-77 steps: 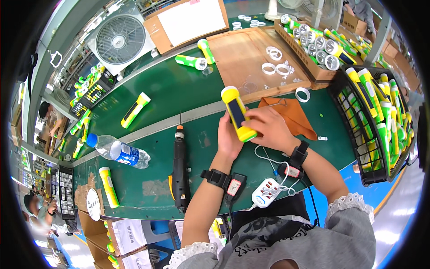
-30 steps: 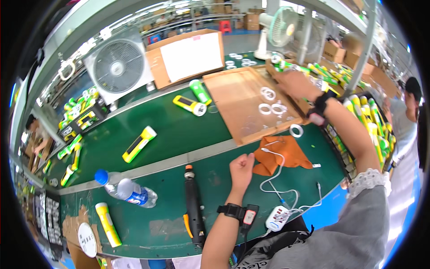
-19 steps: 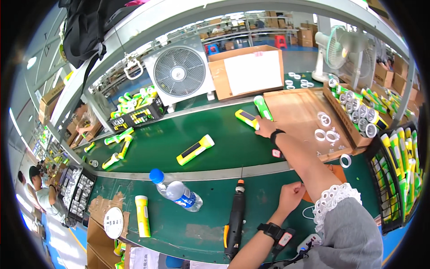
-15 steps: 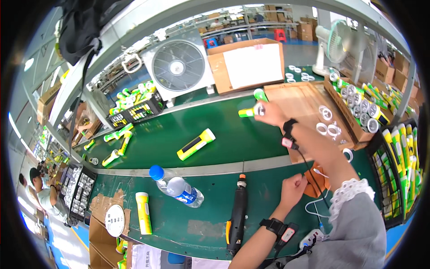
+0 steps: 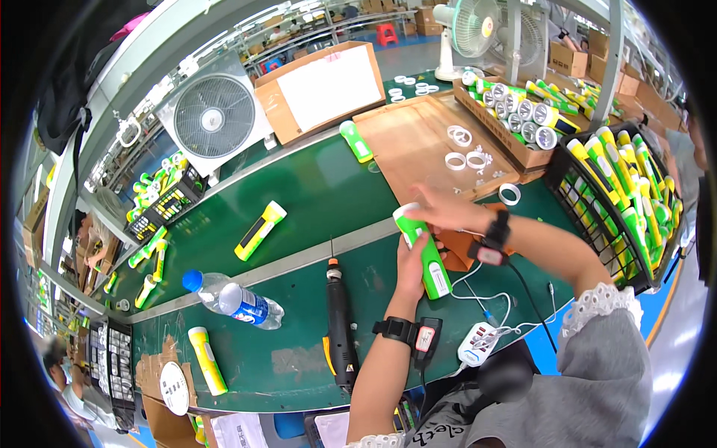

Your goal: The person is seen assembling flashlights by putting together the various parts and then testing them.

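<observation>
A green and white flashlight (image 5: pixel 426 252) is held over the green belt (image 5: pixel 314 201) in front of me. My left hand (image 5: pixel 409 263) grips its body from the left side. At the flashlight's head end, my right hand (image 5: pixel 442 212) rests with its fingers on top. Each wrist carries a black band with a small device. An orange cloth (image 5: pixel 457 243) lies just under my right hand.
A black electric screwdriver (image 5: pixel 340 328), a water bottle (image 5: pixel 235 301) and loose flashlights (image 5: pixel 260 229) lie on the belt. White rings (image 5: pixel 466 155) sit on a cardboard sheet. A black crate of flashlights (image 5: pixel 624 198) stands right, a white power strip (image 5: pixel 478 343) near me, a fan (image 5: pixel 216 116) behind.
My right hand reached far across to a flashlight near the cardboard, picked it up and brought it back. My left hand now grips it too.
</observation>
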Available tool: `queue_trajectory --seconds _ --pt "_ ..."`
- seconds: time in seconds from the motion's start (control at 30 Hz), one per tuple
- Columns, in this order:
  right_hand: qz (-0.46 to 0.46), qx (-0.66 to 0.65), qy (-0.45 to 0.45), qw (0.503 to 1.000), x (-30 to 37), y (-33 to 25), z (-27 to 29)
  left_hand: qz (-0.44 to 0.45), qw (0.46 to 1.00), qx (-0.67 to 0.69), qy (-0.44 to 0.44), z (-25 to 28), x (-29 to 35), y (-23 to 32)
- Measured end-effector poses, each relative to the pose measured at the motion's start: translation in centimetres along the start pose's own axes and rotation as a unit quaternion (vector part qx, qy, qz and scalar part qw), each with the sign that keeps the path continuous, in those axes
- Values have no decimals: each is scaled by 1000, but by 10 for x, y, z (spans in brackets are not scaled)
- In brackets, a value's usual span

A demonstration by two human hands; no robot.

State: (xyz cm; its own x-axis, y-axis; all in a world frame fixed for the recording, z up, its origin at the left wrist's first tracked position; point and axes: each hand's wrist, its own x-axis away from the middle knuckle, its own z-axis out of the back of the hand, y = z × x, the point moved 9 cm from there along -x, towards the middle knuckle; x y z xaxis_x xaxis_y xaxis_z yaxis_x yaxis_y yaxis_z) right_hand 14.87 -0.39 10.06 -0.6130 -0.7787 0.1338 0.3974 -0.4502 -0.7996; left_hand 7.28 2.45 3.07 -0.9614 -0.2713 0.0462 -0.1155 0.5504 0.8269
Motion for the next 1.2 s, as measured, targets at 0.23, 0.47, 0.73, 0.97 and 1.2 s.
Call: queue_trajectory --seconds 0.23,0.47,0.73,0.97,1.2 --pt "372 261 35 890 110 -42 -37 -105 990 -8 90 31 -3 9" --pt "299 215 20 929 112 -30 -39 -39 995 -4 89 25 1 -4" --pt "369 -107 -204 900 113 -25 -47 -36 994 -9 106 20 0 3" --pt "367 111 -62 921 103 -34 -45 -82 990 23 111 34 1 24" --pt "367 86 -55 925 96 -8 -45 -148 985 27 80 28 -4 25"
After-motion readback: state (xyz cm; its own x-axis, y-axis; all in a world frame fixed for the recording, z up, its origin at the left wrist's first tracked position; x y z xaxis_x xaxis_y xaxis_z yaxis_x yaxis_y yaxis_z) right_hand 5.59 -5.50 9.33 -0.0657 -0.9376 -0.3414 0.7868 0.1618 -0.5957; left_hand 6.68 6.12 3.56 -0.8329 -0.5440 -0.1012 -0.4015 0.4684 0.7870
